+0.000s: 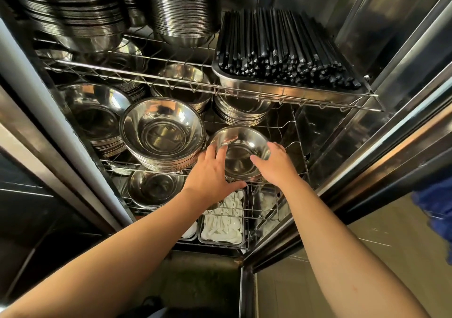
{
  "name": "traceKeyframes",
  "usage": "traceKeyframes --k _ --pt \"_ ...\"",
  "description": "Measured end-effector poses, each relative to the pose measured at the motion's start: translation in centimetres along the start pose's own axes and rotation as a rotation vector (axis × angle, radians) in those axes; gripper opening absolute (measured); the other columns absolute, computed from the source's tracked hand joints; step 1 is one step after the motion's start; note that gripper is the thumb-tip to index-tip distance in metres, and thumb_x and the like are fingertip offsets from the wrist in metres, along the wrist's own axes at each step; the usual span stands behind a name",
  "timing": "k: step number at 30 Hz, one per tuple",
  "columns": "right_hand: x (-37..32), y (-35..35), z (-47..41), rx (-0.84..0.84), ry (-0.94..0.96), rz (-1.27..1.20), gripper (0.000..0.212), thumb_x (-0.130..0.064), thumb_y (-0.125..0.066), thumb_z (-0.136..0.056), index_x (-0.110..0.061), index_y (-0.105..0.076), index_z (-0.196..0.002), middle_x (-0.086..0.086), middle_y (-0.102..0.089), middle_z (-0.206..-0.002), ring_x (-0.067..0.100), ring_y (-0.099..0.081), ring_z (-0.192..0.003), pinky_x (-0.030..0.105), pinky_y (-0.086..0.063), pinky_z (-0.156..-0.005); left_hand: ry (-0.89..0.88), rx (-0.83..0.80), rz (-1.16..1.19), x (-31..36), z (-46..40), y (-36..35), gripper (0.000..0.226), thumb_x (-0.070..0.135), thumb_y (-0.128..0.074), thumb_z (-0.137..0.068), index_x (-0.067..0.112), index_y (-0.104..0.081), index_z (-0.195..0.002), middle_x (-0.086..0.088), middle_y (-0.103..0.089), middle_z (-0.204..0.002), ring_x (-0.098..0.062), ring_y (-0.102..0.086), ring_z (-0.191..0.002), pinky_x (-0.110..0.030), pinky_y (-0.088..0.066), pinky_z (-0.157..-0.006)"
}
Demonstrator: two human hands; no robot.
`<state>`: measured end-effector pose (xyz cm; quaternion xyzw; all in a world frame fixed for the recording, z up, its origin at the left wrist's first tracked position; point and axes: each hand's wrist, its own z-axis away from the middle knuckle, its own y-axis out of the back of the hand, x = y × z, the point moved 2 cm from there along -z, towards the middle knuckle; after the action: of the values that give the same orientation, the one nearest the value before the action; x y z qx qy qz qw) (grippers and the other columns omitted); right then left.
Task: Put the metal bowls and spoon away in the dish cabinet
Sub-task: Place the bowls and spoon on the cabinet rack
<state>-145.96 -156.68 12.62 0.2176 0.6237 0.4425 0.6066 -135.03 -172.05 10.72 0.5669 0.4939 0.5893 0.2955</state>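
A small stack of metal bowls [241,151] sits on the middle wire shelf [281,183] of the open dish cabinet [367,48], near the shelf's front edge. Both hands cup it. The left hand [211,173] presses spread fingers against the near left rim; the right hand [275,163] wraps the right rim, thumb over the edge. Neither is closed tight; they seem to be steadying the stack so it nests and sits level.

Just left, touching or nearly so, stands a taller stack of larger bowls [162,132], so like sizes are kept together. Above, a tray of black chopsticks [286,51] rests on the upper shelf. Below, trays hold white utensils [223,222], possibly spoons. The task's spoon is not clearly visible.
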Motion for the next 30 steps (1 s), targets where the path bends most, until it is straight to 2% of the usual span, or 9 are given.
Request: traceKeyframes --k 2,5,9,12,17,21,26,30 --pt "-0.1 0.1 -0.1 -0.003 -0.006 0.007 0.078 -0.047 -0.063 -0.092 -0.013 -0.034 -0.155 0.009 -0.032 -0.161 0.03 -0.039 -0.143 0.051 -0.039 -0.114 0.01 -0.01 0.008 0.3 -0.4 0.0 0.11 0.071 -0.07 -0.069 0.014 -0.023 -0.15 -0.012 -0.034 -0.15 -0.035 -0.04 -0.132 -0.044 -0.037 -0.109" --pt "0.1 0.2 0.1 -0.013 0.001 0.035 0.076 -0.045 -0.062 -0.094 -0.011 -0.034 -0.155 0.009 -0.032 -0.162 0.027 -0.033 -0.147 0.05 -0.035 -0.116 0.024 -0.035 0.031 0.3 -0.6 0.1 0.109 0.065 -0.074 -0.07 0.014 -0.022 -0.151 -0.014 -0.031 -0.153 -0.037 -0.038 -0.135 -0.045 -0.035 -0.111" --pt "0.2 0.2 0.5 -0.004 0.028 0.073 0.057 -0.035 -0.065 -0.094 -0.01 -0.05 -0.143 0.01 -0.046 -0.152 0.026 -0.042 -0.141 0.047 -0.04 -0.113 0.012 -0.036 0.031 -0.1 -0.6 0.1 0.097 0.06 -0.074 -0.074 0.013 -0.03 -0.148 -0.014 -0.035 -0.152 -0.035 -0.04 -0.134 -0.043 -0.036 -0.11" --pt "0.4 -0.1 1.0 0.008 0.047 0.072 0.05 -0.026 -0.067 -0.094 -0.009 -0.054 -0.139 0.011 -0.045 -0.153 0.025 -0.037 -0.145 0.048 -0.038 -0.115 0.002 -0.027 0.037 -0.6 -0.4 0.1 0.091 0.058 -0.073 -0.077 0.013 -0.034 -0.146 -0.013 -0.039 -0.148 -0.034 -0.043 -0.132 -0.043 -0.038 -0.108" --pt "0.6 -0.4 1.5 0.023 0.021 0.041 0.061 -0.026 -0.065 -0.096 -0.01 -0.043 -0.151 0.009 -0.033 -0.162 0.023 -0.026 -0.151 0.047 -0.031 -0.12 -0.005 -0.02 0.064 -1.0 -0.2 0.0 0.083 0.053 -0.072 -0.08 0.015 -0.038 -0.145 -0.012 -0.041 -0.148 -0.034 -0.043 -0.132 -0.043 -0.038 -0.108" --pt "0.7 -0.4 1.7 0.011 0.021 0.015 0.064 -0.028 -0.066 -0.096 -0.008 -0.041 -0.151 0.009 -0.034 -0.161 0.025 -0.033 -0.148 0.05 -0.035 -0.117 -0.004 -0.022 0.099 -1.2 -0.2 -0.1 0.08 0.049 -0.073 -0.08 0.014 -0.04 -0.144 -0.011 -0.043 -0.147 -0.035 -0.043 -0.131 -0.043 -0.04 -0.107" --pt "0.6 -0.3 1.9 0.02 0.024 0.006 0.069 -0.029 -0.066 -0.096 -0.01 -0.036 -0.155 0.008 -0.028 -0.163 0.027 -0.034 -0.147 0.048 -0.034 -0.118 -0.013 0.0 0.115 -1.4 0.0 0.2 0.081 0.053 -0.074 -0.078 0.016 -0.042 -0.142 -0.008 -0.049 -0.139 -0.03 -0.048 -0.127 -0.041 -0.043 -0.104" --pt "0.5 -0.3 2.3 0.047 0.034 0.0 0.069 -0.034 -0.066 -0.095 -0.015 -0.036 -0.154 0.007 -0.033 -0.157 0.029 -0.048 -0.135 0.042 -0.044 -0.105 -0.023 0.012 0.114 -1.5 0.5 1.1 0.082 0.057 -0.072 -0.078 0.018 -0.04 -0.144 -0.005 -0.05 -0.138 -0.026 -0.053 -0.123 -0.038 -0.047 -0.1"
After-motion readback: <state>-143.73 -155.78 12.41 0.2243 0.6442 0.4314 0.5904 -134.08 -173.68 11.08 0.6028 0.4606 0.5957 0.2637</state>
